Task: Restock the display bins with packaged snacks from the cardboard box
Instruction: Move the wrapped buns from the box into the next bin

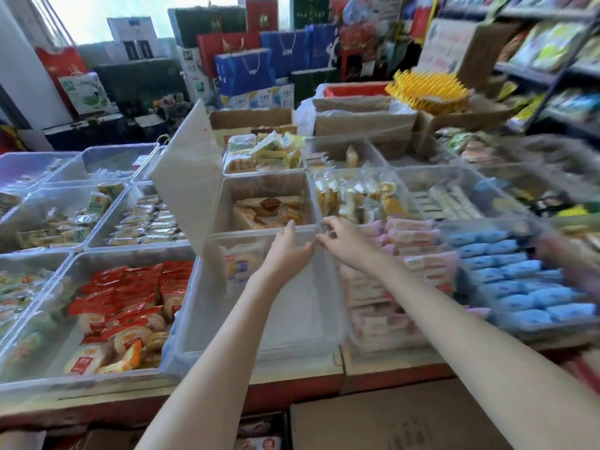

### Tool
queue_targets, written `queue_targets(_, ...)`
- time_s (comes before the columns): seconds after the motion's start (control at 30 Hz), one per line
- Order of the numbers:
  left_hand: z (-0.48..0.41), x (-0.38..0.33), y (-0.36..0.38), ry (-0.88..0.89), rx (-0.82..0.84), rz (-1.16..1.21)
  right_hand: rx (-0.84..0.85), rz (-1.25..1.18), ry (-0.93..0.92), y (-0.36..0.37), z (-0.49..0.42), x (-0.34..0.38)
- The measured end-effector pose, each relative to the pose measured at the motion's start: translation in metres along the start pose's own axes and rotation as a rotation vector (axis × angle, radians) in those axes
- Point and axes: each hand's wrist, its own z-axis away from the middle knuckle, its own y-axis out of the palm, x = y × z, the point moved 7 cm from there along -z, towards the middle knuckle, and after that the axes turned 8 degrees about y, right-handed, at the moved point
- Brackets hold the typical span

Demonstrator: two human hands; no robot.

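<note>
Clear bin (302, 316), 2 hands at its far rim: left hand (289, 246) flat, right hand (339, 237) seemingly pinching, so pull evenly.

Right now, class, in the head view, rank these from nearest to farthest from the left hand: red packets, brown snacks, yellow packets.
1. Brown snacks, just beyond the left hand.
2. Red packets, off to its left and lower in the view.
3. Yellow packets, far back on the right.

We've 1 cam only, head-worn, wide-angle: faces fwd & down, close over the display bins (302, 319), shelves (552, 76) beyond.
</note>
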Motion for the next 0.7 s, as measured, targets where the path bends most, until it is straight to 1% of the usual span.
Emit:
queue_targets(0.17, 0.074, -0.133, 0.063, 0.168, 0.017, -0.044, -0.121, 0.106, -0.026, -0.125, 0.11, -0.062)
queue_targets(0.27, 0.132, -0.209, 0.133, 0.273, 0.032, -0.124, -0.158, 0.139, -0.007, -0.186, 0.192, -0.124)
queue_targets(0.43, 0.218, -0.326, 0.253, 0.371, 0.111, -0.124, -0.176, 0.221, 0.122, -0.256, 0.304, -0.255)
queue_targets(0.53, 0.245, -0.371, 0.311, 0.393, 0.144, -0.159, -0.17, 0.215, 0.222, -0.285, 0.348, -0.325)
queue_targets(0.7, 0.262, -0.403, 0.411, 0.371, 0.162, -0.317, -0.166, 0.247, 0.33, -0.309, 0.378, -0.417)
